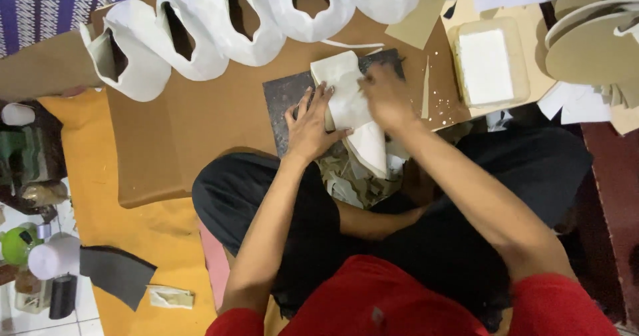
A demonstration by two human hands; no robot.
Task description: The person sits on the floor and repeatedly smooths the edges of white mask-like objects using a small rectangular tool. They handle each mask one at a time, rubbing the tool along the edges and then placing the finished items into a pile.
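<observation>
Left hand (307,126) lies flat and spread, fingers splayed, pressing the near left edge of a cream-white cut piece (349,103) against a dark cutting mat (286,100) that sits on a brown cardboard sheet (200,116) on the floor. The right hand (387,96) is blurred over the piece's right side, fingers curled; whether it grips a tool or only the sheet cannot be told. The piece lies between the two hands, its far end on the mat and its near end hanging toward the person's crossed legs, over a heap of pale offcuts (353,183). It looks thin, light and limp, likely a synthetic leather or lining sheet, so it should slide and curl unless pinned flat; a palm near the worked edge seems the best hold, and pinching at a corner would lift it easily. Beyond the mat, a row of white shaped panels (219,23) overlaps along the cardboard. To the right, a shallow clear plastic tub (491,66) holds something white, apparently paste or a white block. At far right a stack of tan curved pieces (596,36) leans together.
</observation>
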